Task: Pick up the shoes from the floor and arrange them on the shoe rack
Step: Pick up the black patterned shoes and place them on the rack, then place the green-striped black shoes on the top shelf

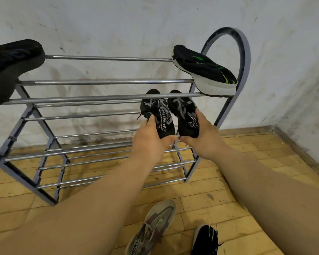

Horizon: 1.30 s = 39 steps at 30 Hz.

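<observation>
A grey shoe rack with chrome bars stands against the wall. My left hand grips the heel of a black patterned sneaker. My right hand grips the heel of its twin. Both sneakers point toes-in under the top bars, at the second shelf's right end. A black sneaker with green stripes and a white sole lies on the top shelf at the right. A dark shoe sits on the top shelf at the left. On the floor lie a grey sneaker and a black-and-green sneaker.
The floor is yellow wood planks. A scuffed white wall runs behind the rack and meets a side wall at the right corner. The lower shelves' bars carry nothing.
</observation>
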Tool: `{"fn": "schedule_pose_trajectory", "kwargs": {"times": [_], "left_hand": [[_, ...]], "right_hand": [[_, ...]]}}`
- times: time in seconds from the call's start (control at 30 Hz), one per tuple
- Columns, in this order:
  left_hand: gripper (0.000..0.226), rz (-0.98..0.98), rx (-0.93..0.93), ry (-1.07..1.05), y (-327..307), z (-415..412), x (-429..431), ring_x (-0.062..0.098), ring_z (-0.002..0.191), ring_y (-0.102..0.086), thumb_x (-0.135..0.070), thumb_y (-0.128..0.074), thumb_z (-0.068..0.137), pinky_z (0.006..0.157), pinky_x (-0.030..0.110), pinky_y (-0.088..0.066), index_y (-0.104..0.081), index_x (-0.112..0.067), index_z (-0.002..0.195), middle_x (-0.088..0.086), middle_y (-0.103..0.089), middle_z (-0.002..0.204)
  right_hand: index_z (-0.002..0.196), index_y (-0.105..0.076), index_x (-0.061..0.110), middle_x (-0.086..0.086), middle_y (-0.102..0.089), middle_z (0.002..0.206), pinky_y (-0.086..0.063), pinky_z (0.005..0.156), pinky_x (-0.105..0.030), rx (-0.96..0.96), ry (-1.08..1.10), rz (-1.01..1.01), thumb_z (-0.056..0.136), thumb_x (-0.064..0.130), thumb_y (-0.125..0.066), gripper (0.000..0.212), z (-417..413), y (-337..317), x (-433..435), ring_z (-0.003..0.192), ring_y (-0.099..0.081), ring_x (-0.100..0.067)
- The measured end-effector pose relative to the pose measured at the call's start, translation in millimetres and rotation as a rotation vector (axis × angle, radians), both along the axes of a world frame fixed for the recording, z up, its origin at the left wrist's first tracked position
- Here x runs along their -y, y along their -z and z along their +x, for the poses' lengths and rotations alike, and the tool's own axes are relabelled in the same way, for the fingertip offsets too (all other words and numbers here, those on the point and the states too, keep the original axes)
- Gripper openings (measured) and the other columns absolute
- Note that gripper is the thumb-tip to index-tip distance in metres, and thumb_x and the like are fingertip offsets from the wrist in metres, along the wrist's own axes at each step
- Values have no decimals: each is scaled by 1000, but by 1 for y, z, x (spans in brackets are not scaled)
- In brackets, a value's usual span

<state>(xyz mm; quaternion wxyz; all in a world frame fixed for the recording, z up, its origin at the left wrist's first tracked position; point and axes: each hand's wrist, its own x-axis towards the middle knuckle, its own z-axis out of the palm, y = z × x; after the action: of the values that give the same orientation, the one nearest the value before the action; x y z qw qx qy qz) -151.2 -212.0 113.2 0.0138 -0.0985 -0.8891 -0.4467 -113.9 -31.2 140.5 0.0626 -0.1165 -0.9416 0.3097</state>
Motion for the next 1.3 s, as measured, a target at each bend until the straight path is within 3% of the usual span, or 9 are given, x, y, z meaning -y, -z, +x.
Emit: {"fn": "schedule_pose_trajectory", "kwargs": {"times": [0.07,0.13,0.23,0.43,0.63,0.9,1.13,1.3], "left_hand": [[82,-25,5,24,-2,-4,-1,18,115,-56,-58,-81,74,98,32,-50,-49,-24,141,-2,-53,128],[72,-50,32,65,-5,-5,1,17,107,-57,-50,-80,77,88,25,-46,-48,-27,137,1,-44,129],[68,-93,64,118,-7,-5,5,21,100,-58,-45,-72,79,86,30,-50,-42,-29,138,3,-38,124],[92,-96,9,141,-5,0,8,19,129,-47,-44,-70,91,95,22,-38,-15,-23,162,2,-37,145],[88,-35,-11,98,-3,3,3,17,138,-44,-42,-71,92,113,35,-40,-22,-26,162,-3,-44,153],[87,-78,-14,99,-2,2,7,15,135,-48,-48,-70,91,105,29,-39,-22,-32,161,-8,-41,157],[88,-69,-15,113,-2,13,7,15,142,-42,-47,-74,88,108,27,-37,-26,-32,161,-7,-42,157],[95,-102,-67,78,-1,24,2,22,136,-45,-53,-74,85,112,42,-42,-20,-33,160,1,-45,151]], "right_hand": [[156,-17,44,1,-55,146,-50,105,-52,59,-17,35,64,74,-67,109,-2,3,-7,132,-53,-29],[156,-17,42,0,-55,144,-53,102,-50,106,-44,52,67,69,-67,106,0,-2,-8,126,-58,-27],[158,-12,42,-1,-50,148,-55,97,-49,150,-87,103,68,57,-62,104,1,-7,-10,121,-59,-26],[161,-8,36,-7,-43,154,-53,101,-48,128,-93,151,81,47,-68,101,1,-2,-11,126,-56,-30],[163,-13,29,-10,-43,154,-48,106,-44,53,-88,205,93,37,-71,91,5,2,-15,133,-51,-31],[163,-11,31,-10,-38,156,-44,106,-41,94,-116,257,96,46,-66,88,11,-2,-15,136,-48,-32],[164,-12,30,-11,-40,156,-45,105,-40,117,-108,244,95,45,-68,90,27,-6,-15,135,-49,-32],[162,-18,25,-8,-48,152,-48,101,-40,70,-113,231,94,40,-70,86,42,-12,-14,131,-54,-29]]}}
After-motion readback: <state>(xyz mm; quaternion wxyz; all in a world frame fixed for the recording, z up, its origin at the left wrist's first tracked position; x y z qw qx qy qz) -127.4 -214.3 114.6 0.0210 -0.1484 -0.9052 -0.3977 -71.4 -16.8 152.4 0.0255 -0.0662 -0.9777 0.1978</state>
